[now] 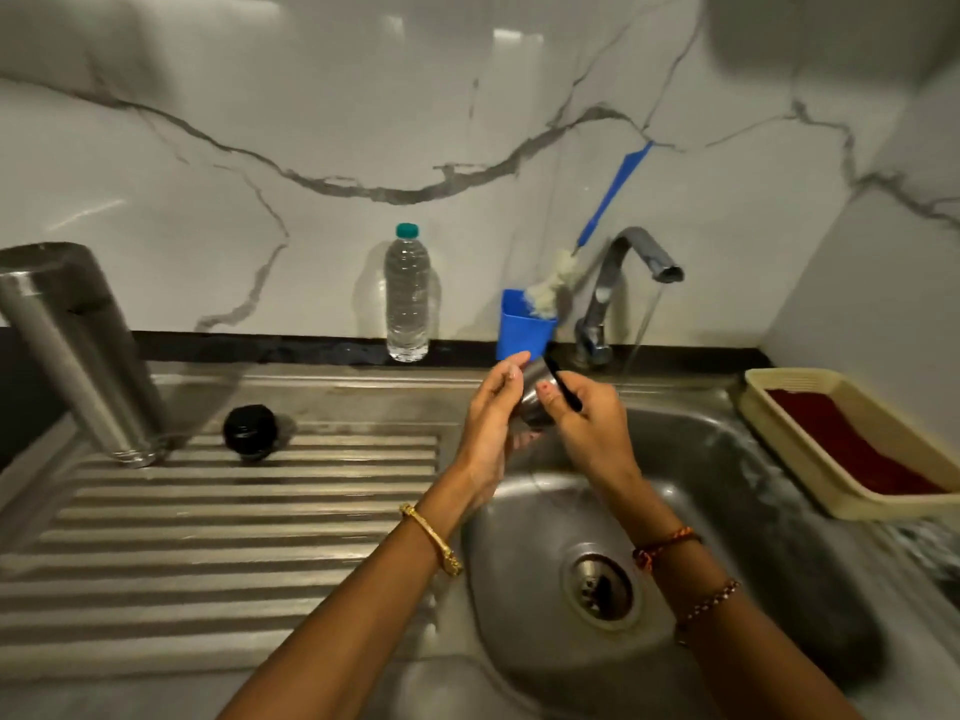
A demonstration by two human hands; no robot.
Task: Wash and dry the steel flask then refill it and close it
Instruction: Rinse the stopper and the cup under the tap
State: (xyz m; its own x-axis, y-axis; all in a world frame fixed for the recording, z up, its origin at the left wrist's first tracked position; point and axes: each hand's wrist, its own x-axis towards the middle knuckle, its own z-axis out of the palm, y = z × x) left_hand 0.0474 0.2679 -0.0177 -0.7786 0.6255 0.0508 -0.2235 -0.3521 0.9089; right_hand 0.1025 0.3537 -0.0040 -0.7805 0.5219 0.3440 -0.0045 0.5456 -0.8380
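Observation:
The tall steel flask [78, 350] stands on the ribbed drainboard [234, 537] at the far left, without its lid. Its black inner stopper [249, 432] lies on the drainboard just right of it. Over the sink basin [727, 511], both hands hold the flask's small steel cap [534, 400], which has a black strap. My left hand [493, 413] cups the cap's left side. My right hand [587, 428] grips it from the right, thumb on the steel. The tap [623, 283] runs a thin stream of water to the right of the cap.
A clear plastic water bottle [408, 298] with a teal cap stands by the back wall. A blue cup [522, 327] beside the tap holds a blue-handled bottle brush [608, 200]. A beige basket [779, 413] with a red cloth sits right of the sink.

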